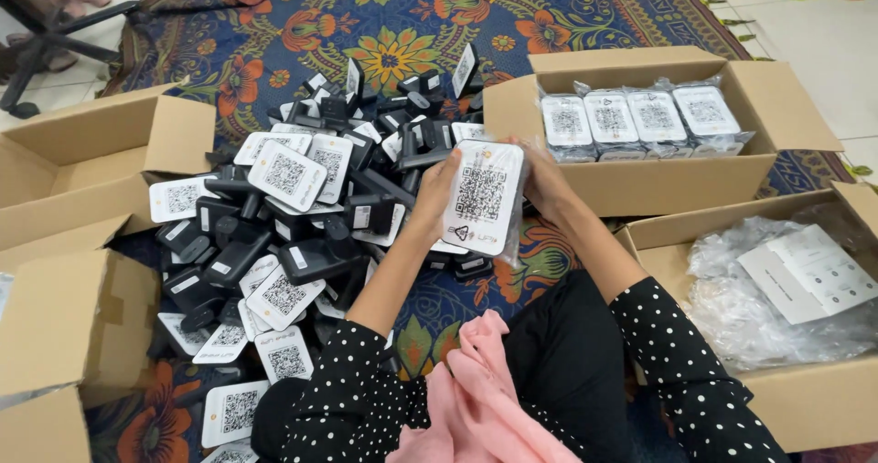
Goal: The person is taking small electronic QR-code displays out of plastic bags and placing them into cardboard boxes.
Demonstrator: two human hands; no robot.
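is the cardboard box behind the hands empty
No, the open brown cardboard box holds a row of clear-bagged white square devices.

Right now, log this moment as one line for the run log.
left hand: holds white coded device | right hand: holds same device | pile of devices: left | box of bagged units: beyond

R hand (546, 181) partly hidden behind white device (482, 198); its back unseen

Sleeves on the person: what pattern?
Black sleeves with small white dots, clearest in the head view.
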